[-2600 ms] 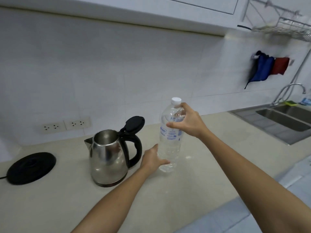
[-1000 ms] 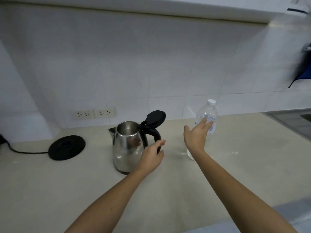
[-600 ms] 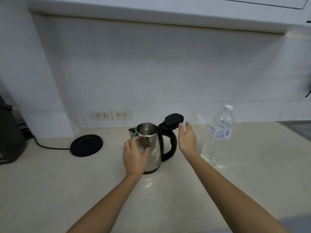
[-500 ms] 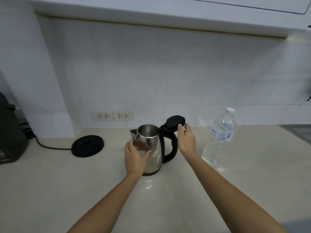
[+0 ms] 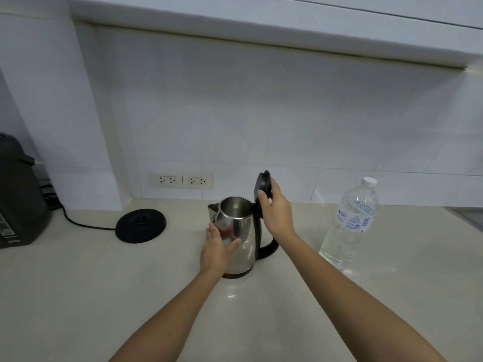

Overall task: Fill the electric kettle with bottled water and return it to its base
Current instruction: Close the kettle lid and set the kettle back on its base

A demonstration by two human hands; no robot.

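A steel electric kettle (image 5: 241, 239) with a black handle stands on the beige counter (image 5: 104, 283), mouth uncovered. Its black lid (image 5: 263, 184) is hinged up, almost vertical. My right hand (image 5: 274, 210) grips that lid, thumb in front and fingers behind. My left hand (image 5: 218, 250) is pressed flat against the kettle's steel body on its near left side. The round black base (image 5: 141, 225) lies to the left, apart from the kettle, with its cord running left. A clear water bottle (image 5: 350, 226) with a white cap on stands upright to the right, untouched.
A dark appliance (image 5: 18, 199) sits at the far left edge beside the cord. Two wall sockets (image 5: 181, 180) are set in the white tiles behind the kettle. A cabinet overhangs the counter. A sink edge shows at far right.
My right hand left the bottle and took hold of the kettle lid, which now stands more upright. My left hand moved from the handle side onto the kettle's body.
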